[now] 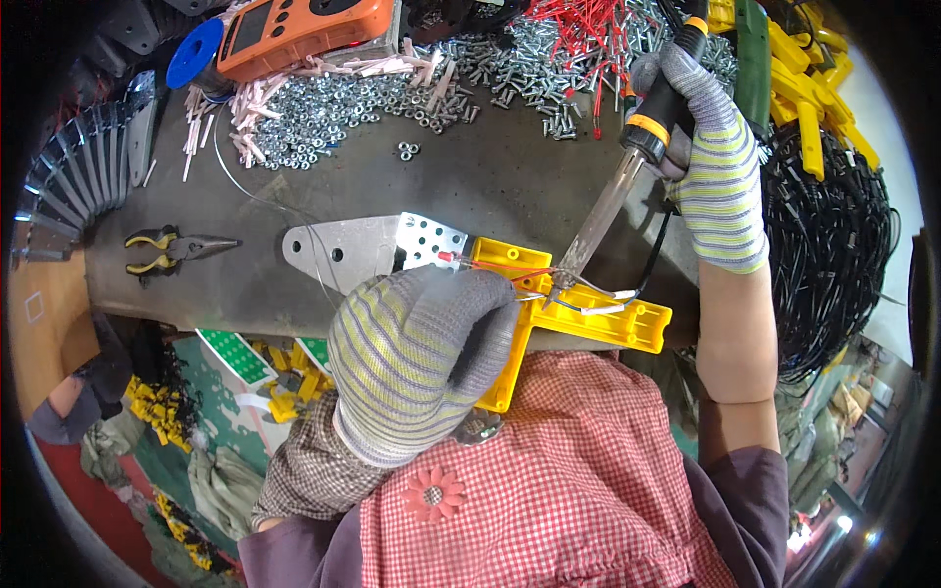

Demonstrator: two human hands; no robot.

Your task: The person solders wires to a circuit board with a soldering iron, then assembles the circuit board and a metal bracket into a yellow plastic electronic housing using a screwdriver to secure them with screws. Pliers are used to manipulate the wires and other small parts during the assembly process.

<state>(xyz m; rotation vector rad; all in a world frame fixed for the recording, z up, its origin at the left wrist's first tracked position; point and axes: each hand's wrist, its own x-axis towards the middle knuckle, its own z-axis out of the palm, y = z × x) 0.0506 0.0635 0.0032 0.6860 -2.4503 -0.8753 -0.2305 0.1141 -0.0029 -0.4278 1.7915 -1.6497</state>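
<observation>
My right hand [716, 167], in a striped knit glove, grips the dark handle of a soldering iron [613, 201]. Its tip points down to the wire joints over a yellow plastic housing [627, 321]. My left hand [417, 358], gloved alike, is closed against the housing's left side; its fingertips are mostly hidden. Thin solder wire [279, 204] runs from a blue spool [195, 53] to this hand. Red and black leads with a white sleeve [602, 310] cross the housing. Beside it lies a metal bracket [363, 245] with holes, partly behind the left glove.
Pliers [176, 249] with yellow grips lie at left. Nuts [314, 110], screws [588, 59], red-tipped leads [578, 29] and an orange multimeter [304, 34] line the far side. Black cables [823, 235] and yellow housings [809, 88] are heaped at right; metal plates [93, 162] stand at far left.
</observation>
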